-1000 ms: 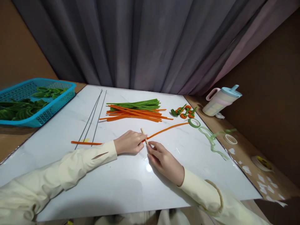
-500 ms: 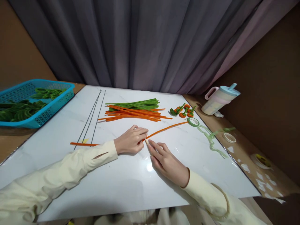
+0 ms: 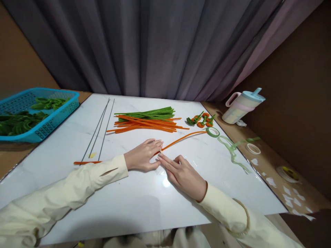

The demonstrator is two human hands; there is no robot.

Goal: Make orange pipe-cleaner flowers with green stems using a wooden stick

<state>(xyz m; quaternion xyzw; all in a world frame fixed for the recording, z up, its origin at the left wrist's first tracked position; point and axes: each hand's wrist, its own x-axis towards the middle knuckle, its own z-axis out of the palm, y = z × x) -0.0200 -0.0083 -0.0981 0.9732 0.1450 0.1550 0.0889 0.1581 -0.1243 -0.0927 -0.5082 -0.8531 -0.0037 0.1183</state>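
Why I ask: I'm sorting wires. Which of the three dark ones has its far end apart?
The rightmost wire: its far end lies alone, while the other two come together at theirs.

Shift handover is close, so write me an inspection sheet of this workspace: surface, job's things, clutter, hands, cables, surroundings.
Surface: white tabletop, faintly veined, glossy, with a bright reflection.
Job's things: orange strip reaching from the fingers to a green tape roll; orange bundle against green bundle; thin dark rods; small orange-and-green pieces.
Clutter: green ribbon trailing over the right edge; white scraps beyond it.
Hands: left hand palm down over the strip; right hand with fingertips close to the left's; grip hard to tell.
Cables: nothing seen.
Surroundings: grey curtain, blue basket of green pieces, lidded cup.
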